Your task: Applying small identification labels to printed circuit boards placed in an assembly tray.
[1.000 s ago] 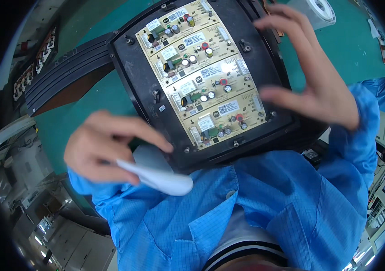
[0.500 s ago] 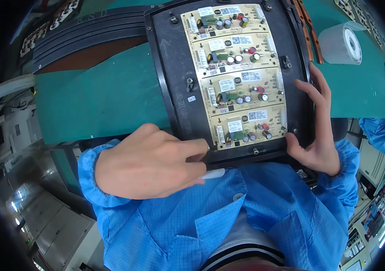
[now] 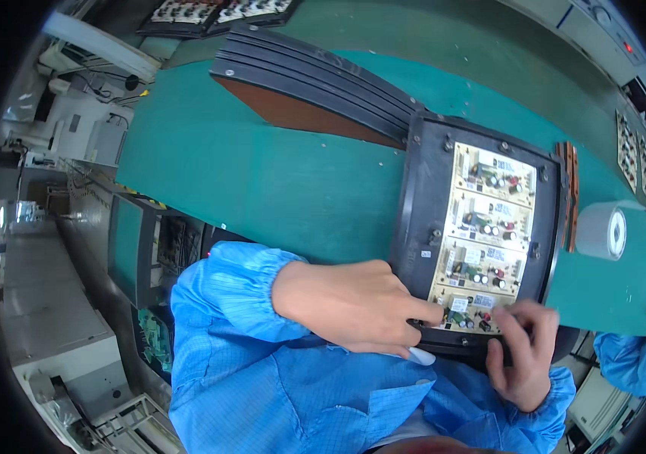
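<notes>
"Four pale circuit boards point(image 3: 486, 240) lay in a column; where were they?"

"Inside the black carrier point(image 3: 420, 216), toward the right side of the green table point(image 3: 262, 181). The column slanted a little, its near end left of its far end."

"What did the left grip point(image 3: 353, 306) have?"

"It was closed around a smooth white piece point(image 3: 422, 356); only a rounded end showed below the fingers, so I couldn't tell its full shape. The forefinger reached out to the left end of the nearest board point(image 3: 470, 306). Whether it pressed there or hovered just over it, I couldn't tell."

"And the right grip point(image 3: 526, 352)?"

"Loosely spread, with nothing visible in it. Its fingers were bent over the right end of that same board, and the thumb stood apart from them, nearer the person's blue coat point(image 3: 323, 393)."

"What else was around?"

"Just right of the carrier lay a pair of orange-brown strips point(image 3: 571, 197), then a whitish roll point(image 3: 603, 231). A dark ribbed rail point(image 3: 315, 76) ran over the table to the carrier's far left corner. Blue cloth point(image 3: 633, 362) showed toward the right edge."
</notes>
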The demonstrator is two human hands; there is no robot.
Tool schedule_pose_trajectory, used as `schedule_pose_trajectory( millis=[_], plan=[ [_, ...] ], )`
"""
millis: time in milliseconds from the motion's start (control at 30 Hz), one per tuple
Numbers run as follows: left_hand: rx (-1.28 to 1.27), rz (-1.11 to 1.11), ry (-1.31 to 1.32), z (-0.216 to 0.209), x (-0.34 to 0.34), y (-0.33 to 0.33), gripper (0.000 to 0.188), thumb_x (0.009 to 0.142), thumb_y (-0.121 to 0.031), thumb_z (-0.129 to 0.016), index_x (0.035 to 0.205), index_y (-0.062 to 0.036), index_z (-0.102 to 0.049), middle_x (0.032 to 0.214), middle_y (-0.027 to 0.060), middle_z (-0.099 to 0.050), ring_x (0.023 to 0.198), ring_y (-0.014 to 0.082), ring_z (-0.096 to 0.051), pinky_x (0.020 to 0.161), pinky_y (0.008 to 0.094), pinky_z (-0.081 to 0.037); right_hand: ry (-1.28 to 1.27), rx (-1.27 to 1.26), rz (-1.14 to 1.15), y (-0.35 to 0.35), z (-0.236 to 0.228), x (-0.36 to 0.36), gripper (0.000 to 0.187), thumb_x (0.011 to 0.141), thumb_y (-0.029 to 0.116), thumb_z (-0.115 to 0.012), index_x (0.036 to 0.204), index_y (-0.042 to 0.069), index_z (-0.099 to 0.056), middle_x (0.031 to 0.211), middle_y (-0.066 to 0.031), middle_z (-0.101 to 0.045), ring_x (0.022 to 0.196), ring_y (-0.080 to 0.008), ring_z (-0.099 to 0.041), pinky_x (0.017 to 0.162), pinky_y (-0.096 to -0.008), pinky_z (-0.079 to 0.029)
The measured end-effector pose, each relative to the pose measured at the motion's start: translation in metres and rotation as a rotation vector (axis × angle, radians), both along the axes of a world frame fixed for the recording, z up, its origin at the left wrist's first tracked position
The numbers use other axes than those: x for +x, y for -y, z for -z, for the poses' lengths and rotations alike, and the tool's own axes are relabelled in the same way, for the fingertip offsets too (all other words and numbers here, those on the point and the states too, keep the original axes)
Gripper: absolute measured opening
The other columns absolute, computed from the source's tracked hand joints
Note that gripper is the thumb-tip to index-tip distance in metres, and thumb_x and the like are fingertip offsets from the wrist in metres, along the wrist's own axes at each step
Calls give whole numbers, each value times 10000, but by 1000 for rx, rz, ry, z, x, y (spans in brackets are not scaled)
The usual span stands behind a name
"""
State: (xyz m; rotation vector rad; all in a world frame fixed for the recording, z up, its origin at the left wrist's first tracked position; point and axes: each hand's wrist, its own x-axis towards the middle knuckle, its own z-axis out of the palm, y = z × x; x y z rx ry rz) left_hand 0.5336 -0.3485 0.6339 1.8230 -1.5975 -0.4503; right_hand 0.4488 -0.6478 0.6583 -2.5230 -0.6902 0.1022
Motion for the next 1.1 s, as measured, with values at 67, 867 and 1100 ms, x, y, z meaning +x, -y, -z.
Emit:
schedule_pose_trajectory(
  millis=[67, 867, 1100],
  plan=[
    [-11, 0, -52, -3, 1, 0, 261, 921, -269, -655, 777, -51, -640, 1001, 103, -585, 681, 282, -650, 539, 411, -514, -22, -2, -133, -17, -6, 19, 432, 738, 4, -703, 1166, 43, -662, 1115, -167, -563, 869, -315, -555, 761, -398, -479],
    [-335, -274, -1382, 85, 89, -37, 265, 902, -213, -746, 1007, 29, -729, 846, 81, -747, 694, 107, -711, 581, 215, -526, 39, 171, 3, -54, -25, 13, 447, 624, 112, -933, 989, 62, -682, 922, -117, -665, 816, -308, -643, 715, -404, -525],
    [-629, -897, -1527, 103, 57, -70, 215, 888, -232, -664, 922, -45, -564, 760, 103, -636, 654, 212, -649, 613, 346, -535, 256, 153, -99, -31, -44, 96, 386, 671, 321, -915, 892, 97, -692, 720, -60, -581, 667, -235, -572, 581, -369, -426]
  ],
)
